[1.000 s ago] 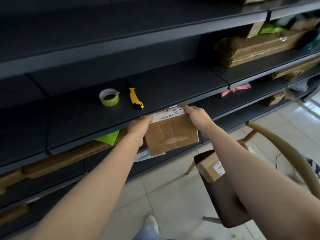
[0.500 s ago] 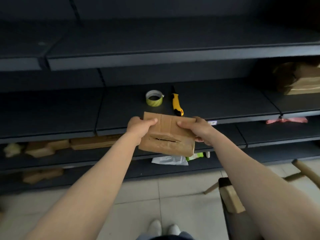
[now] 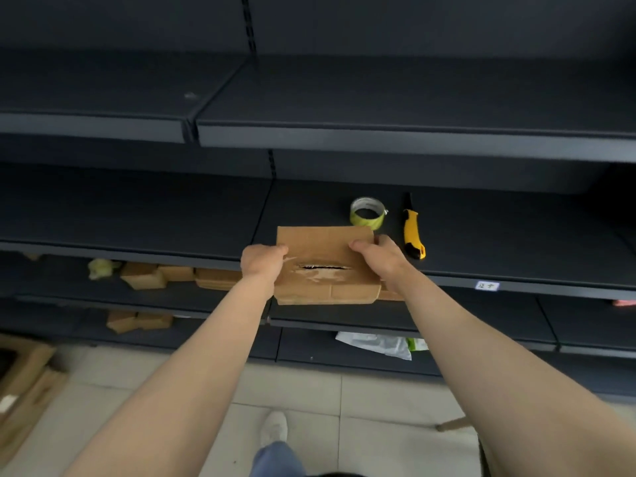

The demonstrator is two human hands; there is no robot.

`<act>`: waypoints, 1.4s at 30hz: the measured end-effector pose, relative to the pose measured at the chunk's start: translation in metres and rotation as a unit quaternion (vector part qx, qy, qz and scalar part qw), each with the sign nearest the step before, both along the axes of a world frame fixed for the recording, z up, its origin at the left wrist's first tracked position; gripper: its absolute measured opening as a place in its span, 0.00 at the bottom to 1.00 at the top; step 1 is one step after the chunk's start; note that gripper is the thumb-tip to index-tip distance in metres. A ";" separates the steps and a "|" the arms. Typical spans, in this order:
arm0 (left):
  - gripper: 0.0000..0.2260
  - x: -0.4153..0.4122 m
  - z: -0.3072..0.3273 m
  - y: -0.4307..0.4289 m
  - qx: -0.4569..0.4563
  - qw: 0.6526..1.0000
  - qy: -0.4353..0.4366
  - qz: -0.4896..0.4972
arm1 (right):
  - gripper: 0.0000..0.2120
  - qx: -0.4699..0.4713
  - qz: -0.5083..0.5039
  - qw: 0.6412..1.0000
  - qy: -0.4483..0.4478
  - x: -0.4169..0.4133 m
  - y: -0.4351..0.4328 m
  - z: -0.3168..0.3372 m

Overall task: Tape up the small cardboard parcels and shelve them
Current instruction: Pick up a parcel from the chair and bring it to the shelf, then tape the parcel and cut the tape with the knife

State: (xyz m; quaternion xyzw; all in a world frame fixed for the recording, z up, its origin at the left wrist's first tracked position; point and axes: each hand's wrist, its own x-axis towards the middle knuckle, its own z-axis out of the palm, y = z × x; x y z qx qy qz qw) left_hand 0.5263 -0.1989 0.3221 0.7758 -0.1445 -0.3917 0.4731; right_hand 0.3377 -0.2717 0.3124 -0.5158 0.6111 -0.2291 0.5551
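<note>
A small brown cardboard parcel point(image 3: 327, 249) with a torn slit across its top sits at the front edge of the dark middle shelf point(image 3: 499, 242). My left hand point(image 3: 260, 263) grips its left side and my right hand point(image 3: 380, 258) grips its right side, thumbs on top. Just behind the parcel on the same shelf stand a roll of yellow-green tape point(image 3: 367, 212) and, to its right, a yellow utility knife point(image 3: 413, 235).
Several small cardboard boxes point(image 3: 172, 275) lie on the lower shelf at left, more below them point(image 3: 137, 320). A white plastic bag point(image 3: 377, 344) lies on a low shelf. Flattened cardboard point(image 3: 20, 380) lies on the tiled floor at left. The upper shelf point(image 3: 378, 136) overhangs.
The view has swung left along the shelving. Both hands have carried the parcel up and forward onto the middle shelf's front edge, its slit side turned up.
</note>
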 end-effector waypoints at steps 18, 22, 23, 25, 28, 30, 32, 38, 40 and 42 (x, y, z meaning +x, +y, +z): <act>0.23 0.109 -0.028 -0.101 -0.007 0.980 0.011 -0.198 | 0.19 0.013 -0.146 0.989 0.022 0.103 -0.066 -0.025; 0.24 0.102 -0.032 -0.108 -0.008 0.978 -0.007 -0.208 | 0.18 0.001 -0.159 0.987 0.024 0.102 -0.073 -0.026; 0.24 0.101 -0.034 -0.109 -0.006 0.979 -0.011 -0.204 | 0.19 -0.001 -0.153 0.988 0.027 0.101 -0.075 -0.026; 0.25 0.098 -0.035 -0.109 -0.004 0.981 -0.013 -0.194 | 0.23 -0.009 -0.133 0.991 0.029 0.101 -0.075 -0.026; 0.25 0.092 -0.035 -0.108 -0.009 0.984 -0.003 -0.176 | 0.31 -0.014 -0.107 0.994 0.020 0.100 -0.073 -0.027; 0.26 0.088 -0.036 -0.105 -0.016 0.986 -0.001 -0.168 | 0.33 -0.014 -0.094 0.995 0.018 0.099 -0.073 -0.028; 0.27 0.083 -0.036 -0.103 -0.018 0.987 -0.012 -0.161 | 0.36 -0.012 -0.074 0.997 0.030 0.098 -0.073 -0.029; 0.31 0.073 -0.032 -0.103 -0.021 0.992 -0.010 -0.125 | 0.41 -0.017 -0.059 0.996 0.062 0.099 -0.073 -0.031; 0.34 0.068 -0.032 -0.104 -0.014 0.992 -0.027 -0.124 | 0.43 -0.019 -0.065 0.995 0.078 0.102 -0.071 -0.032; 0.35 0.066 -0.034 -0.105 -0.012 0.992 -0.041 -0.121 | 0.45 -0.020 -0.066 0.993 0.093 0.104 -0.070 -0.032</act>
